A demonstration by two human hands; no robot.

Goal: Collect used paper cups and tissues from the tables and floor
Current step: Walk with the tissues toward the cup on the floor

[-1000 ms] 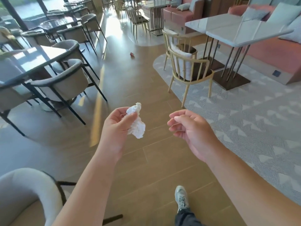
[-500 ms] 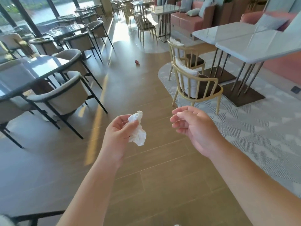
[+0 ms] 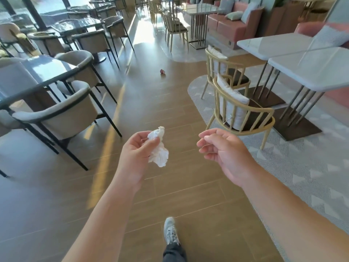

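Since a second ago we have walked on along the aisle: the small cup (image 3: 162, 71) on the floor now lies nearer to us and the gold chairs have slid closer on our right, while both hands have kept their pose.

Our left hand (image 3: 137, 148) pinches a crumpled white tissue (image 3: 159, 148) between thumb and curled fingers, the wad sticking up above the thumb and hanging down past the palm. Our right hand (image 3: 225, 151) is held just beside it, apart from the tissue, fingers loosely curled and holding nothing. Below the hands, one pale sneaker (image 3: 170, 230) is stepping forward on the wooden floor (image 3: 170, 110).

Well ahead, the cup lies tipped on its side in the middle of the aisle, reddish with a pale mouth; it is too small to tell more. On our left stand dark glossy desks (image 3: 47, 65) ringed by grey upholstered armchairs (image 3: 62, 114) on black legs. On our right a patterned grey rug (image 3: 311, 167) carries two gold spindle-back chairs (image 3: 243, 114) with white cushions, drawn up near white-topped desks (image 3: 311, 67) on slim metal legs. Pink sofas (image 3: 232, 25) with pale cushions sit farther back.
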